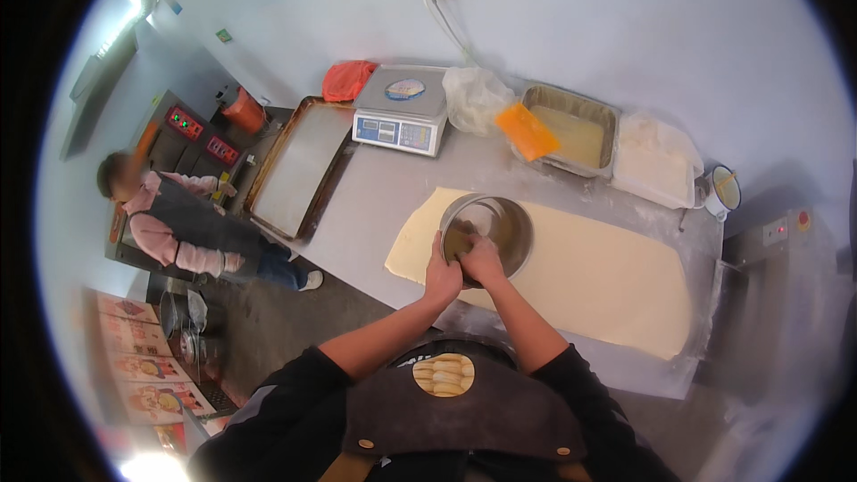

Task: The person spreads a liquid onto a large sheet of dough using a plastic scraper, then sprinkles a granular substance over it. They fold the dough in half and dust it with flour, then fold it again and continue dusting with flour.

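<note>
- 2 hands, both at 1 metal bowl (519,234); bowl sits on 1 dough sheet (607,277), twd sheet's L end.
- L hand (442,275): part-curled, has hold of bowl's near-L rim.
- R hand (483,261): reaches over near rim, fingers bunched down inside; can't tell if they grip anything.
- Dough sheet: pale, flat, runs along tabletop's (348,214) near edge, almost to R edge.
- Tabletop far edge, L to R: 1 red bag (346,81), 1 scale (393,133), 1 clear plastic bag (478,100), 1 rect. metal pan (576,168) w/ yellowish contents, 1 white plastic-covered tub (656,159).
- 1 orange sheet-like pc (528,131) lies across pan's near-L corner.
- 1 white mug (715,206) at far R corner, w/ 1 utensil (728,181) in it.
- 1 lg dark-rimmed tray (303,170) at tabletop's L edge.
- 1 co-worker (205,214) stands beyond L edge, apart from the bowl.
</note>
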A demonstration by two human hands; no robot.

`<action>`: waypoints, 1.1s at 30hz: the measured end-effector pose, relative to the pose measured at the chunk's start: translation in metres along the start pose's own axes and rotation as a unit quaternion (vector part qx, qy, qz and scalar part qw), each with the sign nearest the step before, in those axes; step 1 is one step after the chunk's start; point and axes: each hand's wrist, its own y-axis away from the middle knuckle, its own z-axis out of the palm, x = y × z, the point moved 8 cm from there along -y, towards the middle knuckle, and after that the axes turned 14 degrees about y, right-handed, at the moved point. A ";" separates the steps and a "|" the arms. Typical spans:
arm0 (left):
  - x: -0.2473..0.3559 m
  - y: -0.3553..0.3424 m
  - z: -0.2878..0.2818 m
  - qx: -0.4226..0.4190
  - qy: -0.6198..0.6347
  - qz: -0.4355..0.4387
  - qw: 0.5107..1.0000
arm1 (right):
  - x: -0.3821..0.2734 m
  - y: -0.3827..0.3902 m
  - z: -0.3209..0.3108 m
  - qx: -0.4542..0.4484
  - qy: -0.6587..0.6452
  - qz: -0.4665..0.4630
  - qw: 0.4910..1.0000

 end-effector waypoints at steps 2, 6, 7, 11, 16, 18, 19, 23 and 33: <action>0.001 -0.017 -0.005 -0.011 0.076 -0.062 0.995 | -0.010 -0.020 -0.003 0.027 0.065 -0.029 0.997; -0.002 -0.070 -0.017 -0.020 0.234 -0.191 0.953 | -0.045 -0.071 -0.015 0.131 0.197 -0.110 0.965; -0.005 -0.086 -0.023 -0.026 0.246 -0.213 0.945 | -0.051 -0.087 -0.016 0.142 0.201 -0.105 0.964; -0.014 -0.169 -0.030 -0.077 0.326 -0.272 0.902 | -0.075 -0.154 -0.028 0.229 0.187 -0.088 0.951; -0.019 -0.268 -0.005 -0.145 0.321 -0.302 0.886 | -0.060 -0.219 -0.067 0.335 0.020 0.042 0.941; -0.025 -0.293 0.012 -0.144 0.315 -0.309 0.886 | -0.038 -0.239 -0.070 0.304 -0.071 0.136 0.940; -0.029 -0.303 0.020 -0.137 0.310 -0.314 0.887 | -0.028 -0.247 -0.070 0.292 -0.115 0.171 0.934; -0.040 -0.332 0.049 -0.111 0.330 -0.350 0.870 | 0.006 -0.272 -0.048 0.230 -0.402 0.235 0.855; -0.087 -0.321 0.024 -0.106 0.317 -0.330 0.883 | 0.023 -0.276 -0.031 0.187 -0.708 0.157 0.663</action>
